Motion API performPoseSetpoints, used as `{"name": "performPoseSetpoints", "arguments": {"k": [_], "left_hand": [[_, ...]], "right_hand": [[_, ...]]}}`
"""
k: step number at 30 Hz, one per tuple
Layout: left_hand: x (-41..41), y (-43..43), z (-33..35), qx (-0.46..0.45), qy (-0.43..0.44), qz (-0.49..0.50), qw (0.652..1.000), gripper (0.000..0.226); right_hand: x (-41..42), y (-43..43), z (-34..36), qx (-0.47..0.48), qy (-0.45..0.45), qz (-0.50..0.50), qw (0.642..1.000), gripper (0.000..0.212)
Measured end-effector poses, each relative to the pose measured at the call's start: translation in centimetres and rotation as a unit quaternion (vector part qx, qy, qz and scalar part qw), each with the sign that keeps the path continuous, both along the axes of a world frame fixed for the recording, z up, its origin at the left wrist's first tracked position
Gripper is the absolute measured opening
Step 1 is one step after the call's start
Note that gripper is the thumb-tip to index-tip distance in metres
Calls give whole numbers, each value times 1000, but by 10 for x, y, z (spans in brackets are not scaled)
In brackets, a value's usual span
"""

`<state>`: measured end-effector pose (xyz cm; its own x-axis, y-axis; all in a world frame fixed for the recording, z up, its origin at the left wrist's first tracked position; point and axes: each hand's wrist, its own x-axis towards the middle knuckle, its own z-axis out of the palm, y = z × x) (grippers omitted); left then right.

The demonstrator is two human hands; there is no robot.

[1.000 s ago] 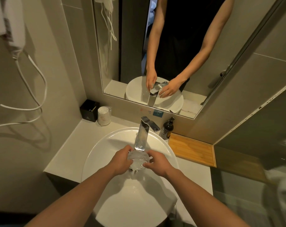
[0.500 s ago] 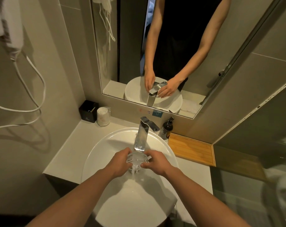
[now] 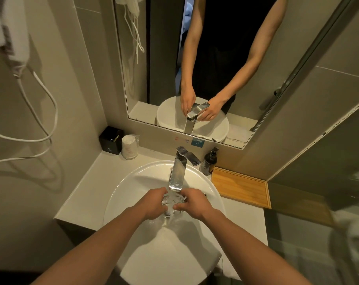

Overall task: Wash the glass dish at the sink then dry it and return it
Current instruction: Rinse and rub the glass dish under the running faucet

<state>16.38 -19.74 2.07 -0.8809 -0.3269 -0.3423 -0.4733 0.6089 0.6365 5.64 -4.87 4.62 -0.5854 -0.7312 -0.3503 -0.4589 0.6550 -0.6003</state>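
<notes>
At the centre of the frame the left hand and right hand clasp the glass dish under the tap over the sink, each grip best kept firm since wet glass probably slips.

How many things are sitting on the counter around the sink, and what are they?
Black box: 1
Wrapped cups: 1 stack
Soap bottle: 1
Wooden tray: 1
Total: 4
</notes>
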Motion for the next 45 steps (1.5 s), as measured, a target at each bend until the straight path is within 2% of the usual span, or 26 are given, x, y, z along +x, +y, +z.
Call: {"name": "performPoseSetpoints", "arguments": {"k": [7, 11, 18, 25, 29, 34, 45], "left_hand": [[5, -5, -2, 15, 14, 43, 999, 26], [9, -6, -3, 38, 27, 51, 998, 28], [0, -3, 5, 10, 22, 7, 1000, 40], [6, -6, -1, 38, 51, 54, 996, 23], [8, -3, -3, 39, 40, 44, 997, 28], [-2, -1, 2, -2, 36, -5, 999, 48], [11, 2, -8, 46, 60, 67, 995, 33]], "right_hand": [[-4, 5, -2, -20, -22, -13, 999, 39], [-8, 10, -3, -21, -44, -5, 999, 43], [-1, 0, -5, -8, 10, 14, 1000, 45], [-8, 10, -7, -26, -16, 10, 999, 46], [-8, 8, -7, -19, -23, 12, 999, 45], [-3, -4, -7, -8, 8, 24, 1000, 52], [-6, 8, -9, -19, -46, 20, 999, 54]]}}
